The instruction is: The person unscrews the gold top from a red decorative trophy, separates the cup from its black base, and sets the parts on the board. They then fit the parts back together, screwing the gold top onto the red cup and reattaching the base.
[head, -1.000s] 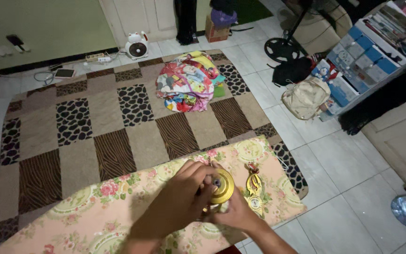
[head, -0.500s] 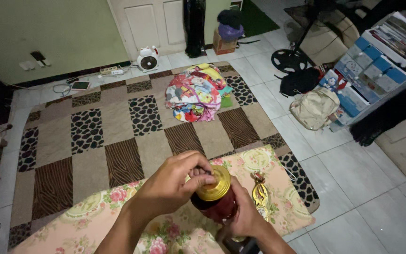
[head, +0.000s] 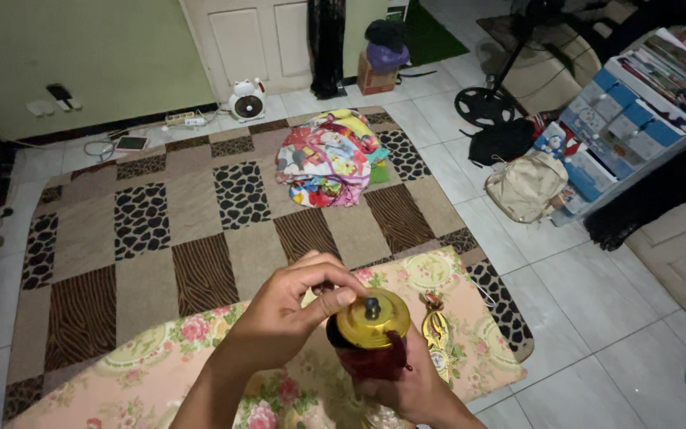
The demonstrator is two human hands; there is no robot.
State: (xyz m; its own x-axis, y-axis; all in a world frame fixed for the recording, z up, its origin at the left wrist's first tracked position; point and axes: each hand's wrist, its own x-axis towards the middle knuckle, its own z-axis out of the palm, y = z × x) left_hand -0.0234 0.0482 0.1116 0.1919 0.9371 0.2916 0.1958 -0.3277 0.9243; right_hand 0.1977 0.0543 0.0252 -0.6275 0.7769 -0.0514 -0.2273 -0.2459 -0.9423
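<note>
A dark red jar with a round gold lid and a small dark knob is held up in front of me. My right hand grips the jar from below. My left hand reaches in from the left, its fingers pinching the rim of the gold lid. Under both hands lies a pink floral cloth. A gold ornamental piece lies on the cloth just right of the jar.
A patchwork animal-print rug covers the tiled floor, with a colourful bundled blanket on its far side. A beige backpack, a fan base, blue-and-white storage drawers and a small white fan stand around.
Both hands have lifted the jar nearer to the camera. The left hand's fingers have shifted around the gold lid's rim.
</note>
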